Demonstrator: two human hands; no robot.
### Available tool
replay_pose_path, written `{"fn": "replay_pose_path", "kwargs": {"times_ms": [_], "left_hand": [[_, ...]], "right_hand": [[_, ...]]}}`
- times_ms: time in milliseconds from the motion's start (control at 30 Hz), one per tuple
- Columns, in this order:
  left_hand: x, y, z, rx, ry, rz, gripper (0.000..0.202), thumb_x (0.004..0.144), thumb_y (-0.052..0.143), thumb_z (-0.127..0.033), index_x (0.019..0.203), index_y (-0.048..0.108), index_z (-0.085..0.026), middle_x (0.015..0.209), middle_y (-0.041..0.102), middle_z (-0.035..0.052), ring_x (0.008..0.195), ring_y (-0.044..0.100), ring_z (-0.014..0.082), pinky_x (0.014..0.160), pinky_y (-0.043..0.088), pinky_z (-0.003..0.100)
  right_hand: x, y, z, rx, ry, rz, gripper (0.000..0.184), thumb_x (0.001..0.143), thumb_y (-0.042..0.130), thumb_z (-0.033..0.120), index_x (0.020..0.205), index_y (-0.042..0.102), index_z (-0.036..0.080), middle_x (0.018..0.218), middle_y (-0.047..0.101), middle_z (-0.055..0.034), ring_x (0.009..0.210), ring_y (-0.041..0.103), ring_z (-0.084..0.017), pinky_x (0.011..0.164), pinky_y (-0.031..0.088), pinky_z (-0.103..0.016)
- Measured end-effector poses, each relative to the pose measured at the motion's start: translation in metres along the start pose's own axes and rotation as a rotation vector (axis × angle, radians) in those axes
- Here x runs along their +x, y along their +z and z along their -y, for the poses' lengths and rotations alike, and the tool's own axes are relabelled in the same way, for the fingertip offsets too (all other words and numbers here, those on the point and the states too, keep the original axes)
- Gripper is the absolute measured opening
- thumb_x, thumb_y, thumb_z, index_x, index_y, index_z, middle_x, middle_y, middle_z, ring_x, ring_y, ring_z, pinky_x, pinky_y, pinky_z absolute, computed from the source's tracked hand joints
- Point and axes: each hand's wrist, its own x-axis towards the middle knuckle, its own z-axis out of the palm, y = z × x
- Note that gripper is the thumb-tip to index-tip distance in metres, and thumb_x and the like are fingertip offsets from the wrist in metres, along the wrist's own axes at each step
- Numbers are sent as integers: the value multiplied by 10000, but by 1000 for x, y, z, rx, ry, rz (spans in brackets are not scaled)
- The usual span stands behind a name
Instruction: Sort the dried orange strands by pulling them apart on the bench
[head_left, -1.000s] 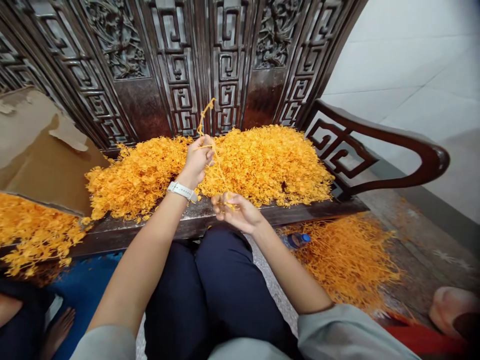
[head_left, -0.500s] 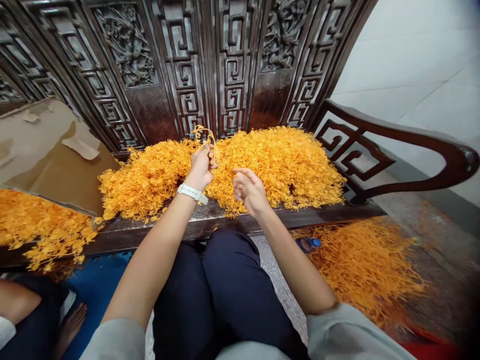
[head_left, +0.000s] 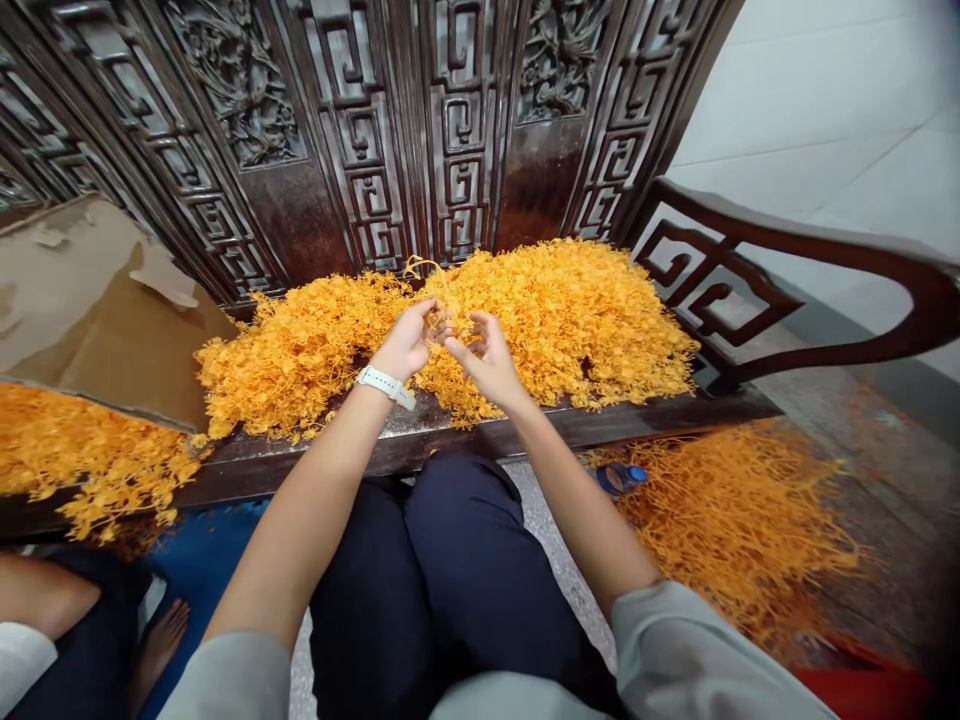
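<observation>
Orange strand (head_left: 424, 263) pinched in left hand (head_left: 411, 338), loop sticking up beyond fingertips. Right hand (head_left: 491, 368) now just beside left fingers, was farther off half second ago; thumb and fingers parted, can't tell if touching strand. Orange blossom pile (head_left: 577, 315) behind and around fingers, on dark bench (head_left: 300, 462).

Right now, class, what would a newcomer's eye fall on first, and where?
The bright orange heap on the dark bench stands out first, with the left hand and right hand close together before it. Then come the carved backrest behind the heap and the orange strands on the floor at right.
</observation>
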Motion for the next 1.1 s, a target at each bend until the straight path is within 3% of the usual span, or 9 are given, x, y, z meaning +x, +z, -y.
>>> {"fn": "replay_pose_path", "kwargs": {"times_ms": [200, 367, 533, 600, 700, 767, 867, 1000, 1100], "left_hand": [[0, -3, -9, -124, -16, -24, 253, 1096, 367, -129, 921, 545, -173, 787, 750, 92, 677, 763, 158, 693, 640, 253], [13, -22, -19, -212, 26, -177, 262, 1077, 331, -59, 1124, 570, -155, 842, 757, 86, 712, 779, 153, 735, 655, 249], [20, -35, -22, -283, 78, -210, 307, 1109, 354, -170, 1346, 548, -160, 1003, 784, 131, 881, 801, 188, 800, 665, 288], [17, -36, -23, -296, 29, -166, 306, 1097, 394, -222, 1355, 556, -188, 1155, 779, 172, 1041, 795, 239, 868, 667, 360], [8, -27, -23, -275, 6, -95, 245, 1068, 436, -288, 1258, 571, -214, 1286, 745, 201, 1192, 756, 293, 892, 652, 395], [1, -17, -20, -235, 2, -10, 247, 1062, 427, -370, 1183, 567, -206, 1288, 737, 219, 1233, 737, 322, 881, 647, 403], [-7, -1, -12, -160, -29, 124, 341, 1063, 378, -442, 1124, 582, -176, 1241, 746, 229, 1237, 733, 342, 938, 630, 446], [-13, 15, 3, -95, -39, 215, 229, 1060, 434, -295, 1083, 628, -174, 1213, 777, 188, 1198, 744, 293, 1079, 569, 459], [-16, 21, 8, -59, -19, 200, 167, 1069, 487, -250, 994, 620, -184, 1145, 795, 164, 1080, 776, 258, 965, 611, 392]], "right_hand": [[-18, -7, 7, -70, 36, 167, 582, 915, 691, 695, 662, 502, 206, 579, 458, 42, 540, 394, -98, 535, 309, -257], [-63, -24, 53, 84, 91, 801, 389, 1002, 708, 439, 732, 690, 161, 613, 557, 23, 554, 470, -77, 557, 335, -225], [-63, -51, 92, 664, -283, 1593, 136, 999, 680, 224, 947, 797, 180, 774, 752, -103, 672, 690, -145, 687, 507, -250], [-54, -57, 90, 773, -252, 1321, 159, 1007, 685, 327, 984, 784, 204, 667, 681, -54, 556, 603, -118, 610, 488, -236], [-36, -55, 71, 930, 101, 376, 347, 1000, 634, 555, 952, 715, 221, 560, 464, 54, 451, 361, -78, 461, 373, -185], [-27, -45, 57, 951, 392, -29, 335, 1019, 560, 499, 925, 660, 194, 572, 408, 67, 468, 312, -76, 448, 342, -175], [-25, -20, 40, 805, 568, -106, 237, 964, 623, 419, 918, 617, 187, 593, 403, 72, 479, 309, -76, 451, 302, -196], [-26, 6, 23, 243, 175, -117, 354, 881, 785, 509, 1022, 630, 224, 618, 449, 78, 517, 347, -94, 490, 255, -228], [-24, 11, 18, 2, 20, -98, 320, 911, 757, 497, 952, 621, 210, 611, 422, 77, 557, 345, -101, 542, 257, -244]]}}
